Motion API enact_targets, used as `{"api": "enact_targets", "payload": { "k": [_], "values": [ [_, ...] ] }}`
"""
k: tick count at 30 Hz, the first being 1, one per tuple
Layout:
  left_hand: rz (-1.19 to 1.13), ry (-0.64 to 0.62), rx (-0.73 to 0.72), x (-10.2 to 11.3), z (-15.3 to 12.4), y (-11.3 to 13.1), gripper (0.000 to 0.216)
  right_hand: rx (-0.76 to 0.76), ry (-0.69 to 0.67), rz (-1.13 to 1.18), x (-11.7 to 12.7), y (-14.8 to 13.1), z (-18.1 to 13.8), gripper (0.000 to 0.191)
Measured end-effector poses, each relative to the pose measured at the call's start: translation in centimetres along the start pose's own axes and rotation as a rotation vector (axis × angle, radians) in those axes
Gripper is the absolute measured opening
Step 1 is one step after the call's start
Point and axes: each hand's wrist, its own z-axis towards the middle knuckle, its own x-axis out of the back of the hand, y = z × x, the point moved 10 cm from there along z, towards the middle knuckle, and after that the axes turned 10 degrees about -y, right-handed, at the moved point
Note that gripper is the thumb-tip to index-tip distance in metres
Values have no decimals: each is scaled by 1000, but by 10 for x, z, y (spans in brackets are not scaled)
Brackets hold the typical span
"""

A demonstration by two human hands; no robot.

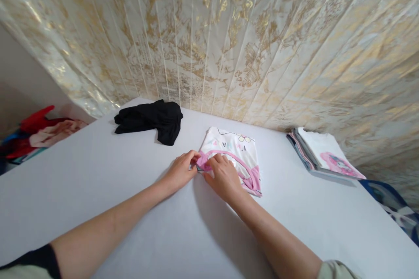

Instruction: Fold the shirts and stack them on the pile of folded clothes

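Observation:
A white T-shirt (234,143) with pink neckline trim, printed letters and a yellow flower lies folded into a compact rectangle on the white table. Its neckline side faces me. My left hand (182,169) pinches the shirt's left near corner at the pink edge, thumb and fingers closed around the cloth. Over the near left part of the shirt rests my right hand (224,175), its fingers bent onto the pink trim and its thumb toward the near edge. Cloth beneath the right palm is hidden.
A crumpled black garment (153,118) lies at the back left. Folded clothes (322,150) are stacked at the right. Past the left edge is a heap of coloured clothes (49,130); a blue-and-white item (389,200) sits beyond the right edge. A gold-patterned curtain (209,43) hangs behind the table (131,222).

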Motion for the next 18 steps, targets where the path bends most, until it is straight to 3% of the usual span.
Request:
{"api": "enact_targets", "payload": {
  "k": [3, 8, 12, 18],
  "values": [
    [-53, 15, -12, 0, 1, -5, 35, -28, 47, 23, -8, 3, 10, 4],
    [-20, 63, 4, 0, 3, -8, 32, -81, 176, 382, 4, 29, 8, 5],
    [23, 115, 50, 2, 4, -3, 31, -135, 155, 545, 6, 39, 4, 9],
    [61, 150, 66, 4, 4, 7, 19, -100, 142, 605, 6, 32, 2, 10]
  ]
}}
